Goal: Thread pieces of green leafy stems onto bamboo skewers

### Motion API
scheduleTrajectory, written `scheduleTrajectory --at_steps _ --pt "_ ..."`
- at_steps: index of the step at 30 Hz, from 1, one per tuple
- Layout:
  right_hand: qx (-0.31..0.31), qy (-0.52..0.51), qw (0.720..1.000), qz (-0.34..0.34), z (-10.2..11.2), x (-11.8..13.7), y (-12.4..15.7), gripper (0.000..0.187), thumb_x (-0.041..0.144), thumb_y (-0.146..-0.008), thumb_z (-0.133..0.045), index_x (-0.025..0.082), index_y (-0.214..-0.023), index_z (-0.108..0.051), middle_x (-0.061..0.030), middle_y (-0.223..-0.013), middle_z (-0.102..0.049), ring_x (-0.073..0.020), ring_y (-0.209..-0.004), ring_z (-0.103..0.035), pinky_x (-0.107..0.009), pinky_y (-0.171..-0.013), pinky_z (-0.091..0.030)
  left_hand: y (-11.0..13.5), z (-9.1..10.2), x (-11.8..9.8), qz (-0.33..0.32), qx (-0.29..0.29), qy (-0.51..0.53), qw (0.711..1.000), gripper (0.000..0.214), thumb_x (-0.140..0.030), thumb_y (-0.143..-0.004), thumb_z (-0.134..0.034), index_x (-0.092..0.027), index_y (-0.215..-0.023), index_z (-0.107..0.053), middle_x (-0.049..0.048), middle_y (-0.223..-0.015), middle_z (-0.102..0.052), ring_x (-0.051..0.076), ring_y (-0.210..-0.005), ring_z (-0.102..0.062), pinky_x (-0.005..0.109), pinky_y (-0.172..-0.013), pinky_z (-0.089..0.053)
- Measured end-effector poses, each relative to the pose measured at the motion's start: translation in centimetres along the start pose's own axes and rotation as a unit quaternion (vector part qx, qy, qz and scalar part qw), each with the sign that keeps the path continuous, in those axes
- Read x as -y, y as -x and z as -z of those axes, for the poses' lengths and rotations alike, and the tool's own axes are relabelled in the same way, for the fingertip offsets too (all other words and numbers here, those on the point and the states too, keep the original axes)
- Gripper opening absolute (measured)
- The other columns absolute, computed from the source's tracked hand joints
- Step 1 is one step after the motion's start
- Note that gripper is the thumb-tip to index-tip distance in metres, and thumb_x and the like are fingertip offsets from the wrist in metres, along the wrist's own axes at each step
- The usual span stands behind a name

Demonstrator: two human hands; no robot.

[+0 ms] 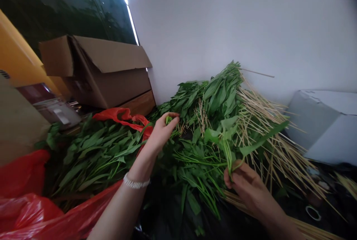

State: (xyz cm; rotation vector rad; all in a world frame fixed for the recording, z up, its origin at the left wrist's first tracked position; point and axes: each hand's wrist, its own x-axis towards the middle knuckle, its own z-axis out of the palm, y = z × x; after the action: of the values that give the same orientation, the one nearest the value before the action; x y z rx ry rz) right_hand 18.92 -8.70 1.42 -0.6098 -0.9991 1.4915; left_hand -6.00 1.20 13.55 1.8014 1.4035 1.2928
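My left hand point(162, 132) is curled around a small piece of green stem point(168, 120), at the edge of a heap of long-leaved greens that look like water spinach point(195, 165). My right hand point(245, 187) grips a few leafy stems point(229, 154) that rise from its fingers. Behind and to the right of that hand lies a loose mass of thin bamboo skewers point(267, 136), mixed in with the leaves. A second heap of the greens point(95, 158) lies to the left of my left hand. A white beaded bracelet point(136, 182) circles my left wrist.
Red plastic bags point(25, 199) lie at the lower left, with a red strip point(119, 117) behind the left heap. An open cardboard box point(103, 73) stands at the back left. A white wall point(223, 20) rises behind the heaps, and a pale box point(326, 125) sits at the right.
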Motion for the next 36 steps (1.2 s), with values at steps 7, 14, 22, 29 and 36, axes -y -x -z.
scheduleTrajectory --at_steps 7,14,22,29,36 --pt "0.006 0.032 0.999 -0.038 -0.2 0.2 0.3 0.022 0.039 -0.08 -0.073 0.021 -0.082 -0.06 -0.0009 -0.073 -0.065 -0.0122 -0.067 -0.054 -0.025 -0.063 -0.04 -8.2 -2.8 3.2 0.07 0.019 -0.39 0.918 0.041 -0.047 -0.084 -0.055 -0.015 -0.108 -0.064 0.019 -0.11 -0.067 0.036 -0.107 -0.06 0.047 -0.088 -0.045" --pt "-0.009 0.031 0.998 -0.051 -0.6 -0.1 -0.1 0.025 0.042 -0.083 -0.07 0.021 -0.091 -0.06 -0.0024 -0.077 -0.068 -0.0123 -0.063 -0.057 -0.027 -0.061 -0.041 -5.8 -4.9 8.0 0.107 -0.003 -0.349 0.931 0.039 -0.042 -0.085 -0.055 -0.014 -0.112 -0.063 0.0218 -0.124 -0.062 0.037 -0.123 -0.05 0.051 -0.099 -0.04" --pt "-0.038 -0.035 0.996 -0.07 -1.3 -1.4 -0.3 0.025 0.04 -0.082 -0.071 0.021 -0.094 -0.061 -0.002 -0.076 -0.069 -0.0104 -0.059 -0.055 -0.024 -0.054 -0.038 5.5 -2.6 3.2 -0.054 -0.179 -0.006 0.982 0.035 -0.039 -0.098 -0.037 -0.019 -0.108 -0.063 0.0071 -0.11 -0.067 0.021 -0.099 -0.063 0.031 -0.084 -0.05" --pt "-0.01 0.011 0.998 -0.068 -1.6 -1.9 -0.1 0.028 0.042 -0.079 -0.074 0.019 -0.092 -0.062 -0.003 -0.076 -0.07 -0.0111 -0.059 -0.057 -0.025 -0.057 -0.04 10.4 -4.6 2.0 -0.252 -0.093 -0.173 0.948 0.024 -0.022 -0.081 -0.071 -0.026 -0.104 -0.067 0.0068 -0.105 -0.061 0.024 -0.1 -0.056 0.039 -0.086 -0.046" --pt "0.018 0.07 0.995 -0.065 -1.7 -1.8 0.1 0.028 0.041 -0.078 -0.074 0.019 -0.093 -0.066 -0.0035 -0.077 -0.071 -0.0115 -0.061 -0.058 -0.026 -0.059 -0.042 11.0 -4.9 2.2 -0.324 -0.083 -0.214 0.918 0.02 -0.014 -0.081 -0.069 -0.027 -0.097 -0.069 0.0061 -0.104 -0.063 0.025 -0.103 -0.053 0.042 -0.088 -0.044"
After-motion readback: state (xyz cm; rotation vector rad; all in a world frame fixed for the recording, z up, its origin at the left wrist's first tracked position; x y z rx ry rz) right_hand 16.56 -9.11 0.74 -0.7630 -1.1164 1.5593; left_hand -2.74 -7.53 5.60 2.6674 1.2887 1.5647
